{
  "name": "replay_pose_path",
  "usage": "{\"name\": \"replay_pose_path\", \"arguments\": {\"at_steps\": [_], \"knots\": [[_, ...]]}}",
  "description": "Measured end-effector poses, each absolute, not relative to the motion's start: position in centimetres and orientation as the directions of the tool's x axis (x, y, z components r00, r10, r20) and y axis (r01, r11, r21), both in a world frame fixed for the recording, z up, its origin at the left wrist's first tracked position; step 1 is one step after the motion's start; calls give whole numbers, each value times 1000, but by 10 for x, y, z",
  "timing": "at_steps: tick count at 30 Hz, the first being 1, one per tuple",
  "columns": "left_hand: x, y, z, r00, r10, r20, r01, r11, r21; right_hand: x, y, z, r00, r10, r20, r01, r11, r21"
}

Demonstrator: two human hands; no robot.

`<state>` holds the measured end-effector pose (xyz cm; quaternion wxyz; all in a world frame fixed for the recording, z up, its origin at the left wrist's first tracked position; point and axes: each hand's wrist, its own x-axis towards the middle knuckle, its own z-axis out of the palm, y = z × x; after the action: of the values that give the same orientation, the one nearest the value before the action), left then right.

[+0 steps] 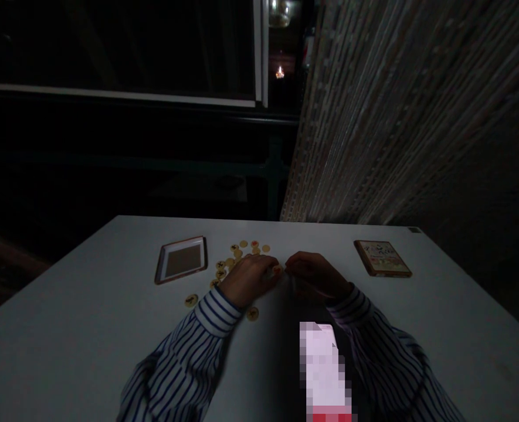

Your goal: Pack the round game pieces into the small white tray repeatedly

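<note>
- With twelve at the far edge of the white rectangular table and the dial centred between the hands, a rectangular object with a bright pinkish screen, blurred by pixels, lies between five and six, its long axis roughly twelve to six.
- A single round pale-wood disc with a dark character lies flat at seven, just beside the left cuff; a similar lone disc sits nearer nine.
- The left hand, in a blue-and-white striped sleeve, is bent palm down. A red-marked disc shows at its fingertips; whether it is pinched or resting there, I cannot tell.
- The right hand is curled, fingertips pointing to nine, close to that disc; I cannot tell whether it holds anything.
- The key relation: the group of pale-wood discs spreads from nine to eleven, around the left hand's far side, so the left is the nearer hand. Being round, they have no long axis.
- A shallow brown-rimmed rectangular tray lies at nine, past the group, and a flat brown printed box at three.
- Beyond the table, pale hanging strands fall at one.
</note>
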<state>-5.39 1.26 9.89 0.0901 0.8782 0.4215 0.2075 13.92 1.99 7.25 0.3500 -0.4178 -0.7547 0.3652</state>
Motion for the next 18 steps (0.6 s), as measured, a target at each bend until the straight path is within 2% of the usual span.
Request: {"name": "replay_pose_path", "arguments": {"at_steps": [6,14,18], "knots": [[-48,11,99,575,766,286,675,-642,363,140,18,74,-447,849,281,379,464,-801],[-46,10,99,575,767,283,682,-641,350,136,14,79,-412,876,250,375,413,-830],[-41,11,102,558,774,300,677,-633,374,140,16,77,-405,882,241,320,383,-867]]}}
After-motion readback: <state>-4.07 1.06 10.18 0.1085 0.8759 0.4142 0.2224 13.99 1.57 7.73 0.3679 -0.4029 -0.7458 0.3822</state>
